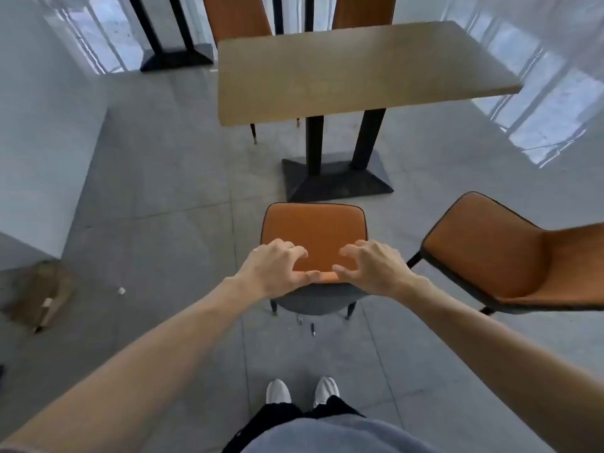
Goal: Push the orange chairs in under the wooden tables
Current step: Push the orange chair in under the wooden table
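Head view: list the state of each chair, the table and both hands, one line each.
Middle chair: pulled out, clear of the table, backrest toward the person.
Right chair: pulled out, turned at an angle.
Far chairs: upright at the table's far side.
Wooden table: bare top.
Left hand: fingers curled on the middle chair's backrest.
Right hand: the same.

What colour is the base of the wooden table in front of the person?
The base is black, as are its two posts; the head view shows it best.

An orange chair [313, 237] stands just short of the wooden bench [353, 70] at 12 o'clock; another chair [510, 253] sits angled at 3 o'clock.
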### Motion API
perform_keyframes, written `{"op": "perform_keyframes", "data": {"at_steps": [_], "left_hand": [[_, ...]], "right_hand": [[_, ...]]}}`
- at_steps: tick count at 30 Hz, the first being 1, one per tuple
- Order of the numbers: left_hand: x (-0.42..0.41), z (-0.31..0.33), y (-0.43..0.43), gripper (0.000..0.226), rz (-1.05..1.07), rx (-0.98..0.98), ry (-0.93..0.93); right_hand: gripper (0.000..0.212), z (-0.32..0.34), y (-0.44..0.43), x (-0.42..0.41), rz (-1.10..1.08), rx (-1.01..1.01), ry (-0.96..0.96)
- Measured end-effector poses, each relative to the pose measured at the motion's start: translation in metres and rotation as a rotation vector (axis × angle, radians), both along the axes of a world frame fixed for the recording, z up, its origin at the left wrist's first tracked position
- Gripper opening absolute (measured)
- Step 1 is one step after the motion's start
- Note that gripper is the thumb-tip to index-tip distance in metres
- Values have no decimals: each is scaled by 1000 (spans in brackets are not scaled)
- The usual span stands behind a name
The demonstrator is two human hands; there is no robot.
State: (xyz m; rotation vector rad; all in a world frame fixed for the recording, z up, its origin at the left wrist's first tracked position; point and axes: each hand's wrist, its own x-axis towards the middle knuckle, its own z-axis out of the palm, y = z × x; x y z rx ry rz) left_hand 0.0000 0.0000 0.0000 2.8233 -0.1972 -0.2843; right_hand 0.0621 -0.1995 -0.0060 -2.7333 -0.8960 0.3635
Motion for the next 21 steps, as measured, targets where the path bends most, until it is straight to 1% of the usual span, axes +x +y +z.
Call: {"op": "perform_keyframes", "data": {"at_steps": [2, 4, 6, 8, 11, 14, 17, 21], "left_hand": [[-5, -10, -1, 64, 5, 18, 70], [-15, -25, 0, 67, -7, 32, 101], [-18, -37, 0, 69, -8, 43, 84], [-17, -47, 2, 71, 15, 26, 27], [-14, -59, 6, 71, 51, 13, 29], [-10, -73, 10, 69, 53, 70, 41], [-5, -83, 13, 63, 40, 152, 13], [1, -88, 17, 52, -4, 201, -44]], "right_hand": [[47, -9, -1, -1, 32, -54, 47], [49, -23, -4, -6, 78, -121, 96], [54, -38, -6, -7, 100, -142, 100], [57, -46, -8, -5, 97, -127, 82], [62, -55, -12, 0, 110, -120, 88], [68, -62, -15, 6, 140, -167, 75], [60, -67, -15, 10, 165, -156, 31], [51, -73, -15, 15, 181, -129, -21]]}}
